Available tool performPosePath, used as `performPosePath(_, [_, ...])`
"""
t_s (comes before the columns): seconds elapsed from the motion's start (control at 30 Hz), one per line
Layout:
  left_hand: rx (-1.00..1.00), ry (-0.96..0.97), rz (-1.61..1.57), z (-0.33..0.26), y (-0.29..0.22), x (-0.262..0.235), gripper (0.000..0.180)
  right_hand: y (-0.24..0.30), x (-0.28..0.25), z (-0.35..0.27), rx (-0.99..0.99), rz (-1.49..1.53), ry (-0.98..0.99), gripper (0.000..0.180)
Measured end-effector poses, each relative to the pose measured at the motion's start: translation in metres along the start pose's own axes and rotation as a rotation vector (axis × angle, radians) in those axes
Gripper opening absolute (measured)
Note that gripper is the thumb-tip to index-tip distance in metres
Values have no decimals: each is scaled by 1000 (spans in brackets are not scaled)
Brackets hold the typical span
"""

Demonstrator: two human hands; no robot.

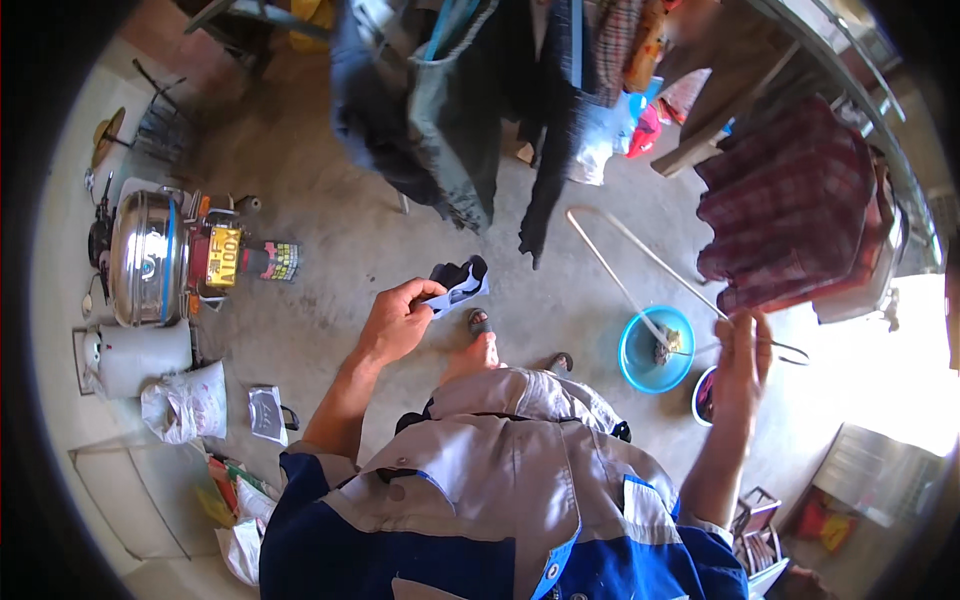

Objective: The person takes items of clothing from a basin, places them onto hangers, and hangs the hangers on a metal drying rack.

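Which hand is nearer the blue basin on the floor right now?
Right. The right hand, holding a wire hanger, shows just right of the blue basin. The left hand, holding a small dark cloth, is well to its left.

A short-sleeved work shirt is worn, with grey panels over the chest and royal blue panels at the shoulders and sleeves. A blue collar edge and a small dark button are seen on the front. The forearms are left bare by the sleeves. The left hand (398, 322) and the right hand (744, 352) are uncovered, without gloves. Open sandals are worn on the feet.
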State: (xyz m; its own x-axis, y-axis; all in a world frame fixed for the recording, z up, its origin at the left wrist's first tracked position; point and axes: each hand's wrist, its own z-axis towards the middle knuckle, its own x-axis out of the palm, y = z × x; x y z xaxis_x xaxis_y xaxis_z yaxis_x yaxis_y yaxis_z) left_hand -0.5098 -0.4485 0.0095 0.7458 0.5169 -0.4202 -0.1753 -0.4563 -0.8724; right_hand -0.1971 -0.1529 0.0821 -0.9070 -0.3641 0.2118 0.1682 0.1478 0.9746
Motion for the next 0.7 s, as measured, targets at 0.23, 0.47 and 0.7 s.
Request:
performPosePath(0.23, [-20, 176, -35, -8, -58, 73, 31, -66, -33, 14, 185, 614, 230, 34])
performPosePath(0.47, [4, 331, -88, -28, -107, 123, 32, -101, -50, 18, 161, 716, 283, 35])
performPosePath(0.7, [55, 412, -140, -38, -117, 145, 32, -102, -64, 3, 134, 693, 238, 33])
